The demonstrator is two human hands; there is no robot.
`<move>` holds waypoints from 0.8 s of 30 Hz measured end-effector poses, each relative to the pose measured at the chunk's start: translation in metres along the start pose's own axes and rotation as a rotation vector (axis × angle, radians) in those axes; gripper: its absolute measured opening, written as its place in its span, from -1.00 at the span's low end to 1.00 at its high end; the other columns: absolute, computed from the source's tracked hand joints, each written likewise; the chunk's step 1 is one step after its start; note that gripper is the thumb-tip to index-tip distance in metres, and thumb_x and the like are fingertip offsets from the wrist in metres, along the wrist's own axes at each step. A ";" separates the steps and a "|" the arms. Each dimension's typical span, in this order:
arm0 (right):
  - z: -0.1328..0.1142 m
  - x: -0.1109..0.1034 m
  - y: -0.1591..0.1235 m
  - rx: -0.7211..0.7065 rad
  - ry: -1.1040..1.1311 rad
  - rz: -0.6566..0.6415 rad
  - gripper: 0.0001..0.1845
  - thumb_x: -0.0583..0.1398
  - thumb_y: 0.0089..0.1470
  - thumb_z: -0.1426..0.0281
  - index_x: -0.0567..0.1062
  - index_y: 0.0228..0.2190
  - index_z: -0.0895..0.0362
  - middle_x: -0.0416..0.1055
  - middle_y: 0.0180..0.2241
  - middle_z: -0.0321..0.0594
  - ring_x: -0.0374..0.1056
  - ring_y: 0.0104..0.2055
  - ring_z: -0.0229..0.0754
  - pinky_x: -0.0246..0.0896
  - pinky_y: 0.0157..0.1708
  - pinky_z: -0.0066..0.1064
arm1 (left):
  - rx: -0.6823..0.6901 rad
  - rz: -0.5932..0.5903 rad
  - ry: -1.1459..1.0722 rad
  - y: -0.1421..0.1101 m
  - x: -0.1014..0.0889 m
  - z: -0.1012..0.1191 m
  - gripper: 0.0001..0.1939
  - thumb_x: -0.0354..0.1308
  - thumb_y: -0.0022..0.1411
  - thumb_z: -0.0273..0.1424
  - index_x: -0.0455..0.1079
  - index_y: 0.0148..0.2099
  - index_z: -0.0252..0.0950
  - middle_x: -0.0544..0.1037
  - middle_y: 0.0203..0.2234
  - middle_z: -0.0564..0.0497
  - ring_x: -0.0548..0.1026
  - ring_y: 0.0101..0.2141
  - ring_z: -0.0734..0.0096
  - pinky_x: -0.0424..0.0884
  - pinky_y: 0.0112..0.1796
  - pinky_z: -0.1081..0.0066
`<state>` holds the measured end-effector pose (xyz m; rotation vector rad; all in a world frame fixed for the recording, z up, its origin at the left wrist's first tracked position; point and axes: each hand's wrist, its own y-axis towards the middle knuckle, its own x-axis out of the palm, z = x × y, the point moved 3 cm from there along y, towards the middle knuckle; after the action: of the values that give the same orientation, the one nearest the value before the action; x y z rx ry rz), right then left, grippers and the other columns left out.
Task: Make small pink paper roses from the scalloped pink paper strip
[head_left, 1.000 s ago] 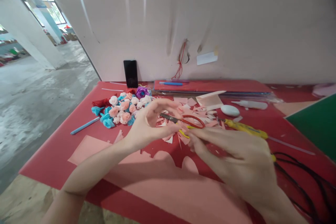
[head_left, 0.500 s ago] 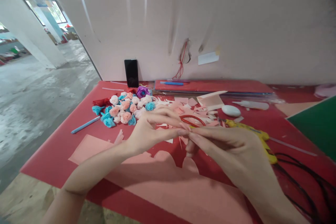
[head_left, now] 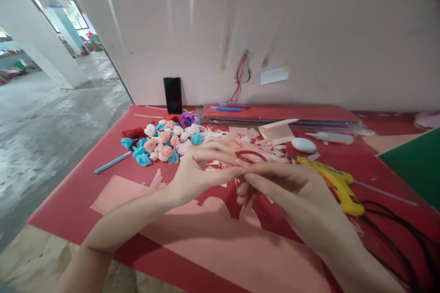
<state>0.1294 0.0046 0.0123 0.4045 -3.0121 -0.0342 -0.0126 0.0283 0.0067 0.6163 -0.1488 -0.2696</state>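
Note:
My left hand [head_left: 202, 171] and my right hand [head_left: 285, 192] meet fingertip to fingertip above the middle of the table. Thumb and forefinger are pinched on both hands, and whatever lies between the tips is too small or hidden to make out. Just behind the fingers are red-handled scissors [head_left: 252, 155], partly covered, among pink paper scraps [head_left: 271, 149]. Below my hands lies a large pink paper sheet [head_left: 220, 242] with a scalloped cut edge. A heap of paper roses [head_left: 165, 137] in pink, white and blue sits beyond my left hand.
A yellow glue gun [head_left: 338, 183] with black cords lies right of my right hand. Behind it are a white oval object [head_left: 304, 145] and a glue bottle [head_left: 332, 138]. A phone [head_left: 173, 96] leans on the back panel. A blue pen [head_left: 112, 163] lies at left.
My right hand has shifted slightly left and turned, its lower fingers curling closer, so more of the glue gun shows. My left hand stays nearly in place.

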 end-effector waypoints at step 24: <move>-0.023 0.009 -0.011 -0.690 -0.841 0.197 -0.72 0.08 0.05 0.53 0.44 -0.60 0.05 0.46 -0.65 -0.33 0.39 -0.63 -0.25 0.32 -0.60 -0.47 | -0.007 0.026 0.078 -0.004 0.002 0.000 -0.95 0.28 0.07 -0.44 0.53 -0.41 -0.18 0.50 -0.51 0.05 0.40 -0.35 0.41 0.32 -0.22 0.31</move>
<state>0.1265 -0.0090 0.0359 -0.0019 -3.4488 -1.5128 -0.0116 0.0247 0.0047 0.6170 -0.0808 -0.2208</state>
